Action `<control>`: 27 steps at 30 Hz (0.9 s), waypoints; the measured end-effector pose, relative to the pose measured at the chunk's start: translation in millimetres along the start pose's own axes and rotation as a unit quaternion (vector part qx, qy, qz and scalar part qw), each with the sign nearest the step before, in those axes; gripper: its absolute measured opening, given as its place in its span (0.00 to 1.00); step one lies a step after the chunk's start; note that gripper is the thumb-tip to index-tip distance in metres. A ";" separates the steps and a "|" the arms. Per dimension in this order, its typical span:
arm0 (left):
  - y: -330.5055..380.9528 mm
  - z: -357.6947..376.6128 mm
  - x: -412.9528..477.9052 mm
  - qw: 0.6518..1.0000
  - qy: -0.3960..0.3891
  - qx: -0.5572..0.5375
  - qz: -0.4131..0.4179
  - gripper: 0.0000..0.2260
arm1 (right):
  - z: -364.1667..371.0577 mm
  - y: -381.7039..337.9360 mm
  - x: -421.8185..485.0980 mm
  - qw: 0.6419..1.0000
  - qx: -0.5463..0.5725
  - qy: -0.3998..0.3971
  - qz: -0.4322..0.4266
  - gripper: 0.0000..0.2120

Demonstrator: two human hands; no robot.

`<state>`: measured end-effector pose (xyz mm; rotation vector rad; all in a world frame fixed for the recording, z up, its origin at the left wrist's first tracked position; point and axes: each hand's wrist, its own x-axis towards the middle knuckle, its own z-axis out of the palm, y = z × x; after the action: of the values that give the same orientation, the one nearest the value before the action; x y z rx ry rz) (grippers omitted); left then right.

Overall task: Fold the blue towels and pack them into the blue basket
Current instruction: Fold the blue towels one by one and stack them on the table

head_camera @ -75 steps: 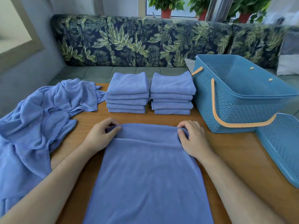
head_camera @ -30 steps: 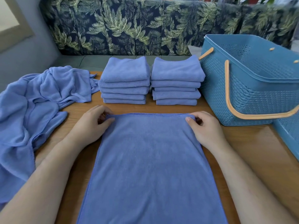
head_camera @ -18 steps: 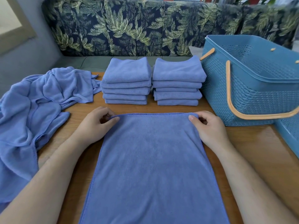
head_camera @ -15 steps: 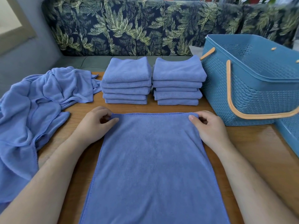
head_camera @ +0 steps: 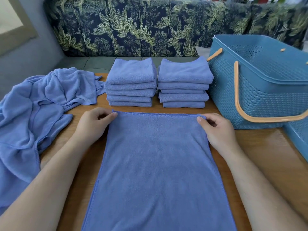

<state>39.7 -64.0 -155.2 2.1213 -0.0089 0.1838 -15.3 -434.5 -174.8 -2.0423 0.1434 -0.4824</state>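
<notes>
Blue rectangular soft-pile towel [head_camera: 156, 164] on wooden tabletop [head_camera: 260, 147]: light, limp, judged non-slippery. Left hand [head_camera: 93, 125], right hand [head_camera: 218, 130] pinch far corners, 11 and 1 o'clock: best hold.

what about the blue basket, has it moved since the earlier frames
No. The blue basket still stands close beside the right stack of folded towels, just as before; only the camera shifted.
</notes>
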 end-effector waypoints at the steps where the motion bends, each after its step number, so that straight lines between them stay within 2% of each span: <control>1: -0.9 1.2 1.0 1.000 0.004 -0.012 -0.011 0.03 | 0.1 -0.3 -0.3 1.000 0.002 0.005 0.001 0.04; 3: -2.5 2.8 3.3 0.998 0.006 -0.051 -0.021 0.02 | -0.1 -1.0 -0.5 1.000 0.017 0.010 0.006 0.07; 6: -5.0 3.8 5.8 0.996 0.006 -0.086 -0.003 0.07 | 0.1 -0.6 0.5 0.998 0.059 0.000 0.015 0.17; 10: -7.9 8.4 8.4 0.998 0.020 0.024 0.045 0.08 | 0.0 0.0 1.0 1.000 0.029 0.000 0.008 0.09; 12: -7.9 10.5 8.7 0.995 0.025 0.069 0.062 0.07 | -0.2 -1.1 0.5 0.999 0.031 0.002 0.008 0.08; 16: -6.0 10.7 7.3 0.990 0.032 0.100 0.092 0.04 | -2.0 -1.3 -0.7 0.999 0.045 0.000 0.025 0.06; 21: 0.6 7.6 5.4 0.994 0.032 0.089 0.050 0.01 | -5.6 -8.7 -2.3 0.999 0.037 0.009 0.019 0.06; 24: 12.1 1.1 5.8 1.000 0.015 0.017 0.006 0.02 | -6.7 -19.4 0.8 0.995 0.058 -0.022 0.072 0.01; 27: 34.2 -12.4 8.8 0.999 0.011 -0.048 -0.006 0.03 | -13.4 -38.2 9.3 0.995 0.059 -0.022 0.080 0.02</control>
<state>44.1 -71.0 -118.7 2.0237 0.0085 0.1956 -15.8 -429.0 -133.6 -1.9064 0.2451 -0.3378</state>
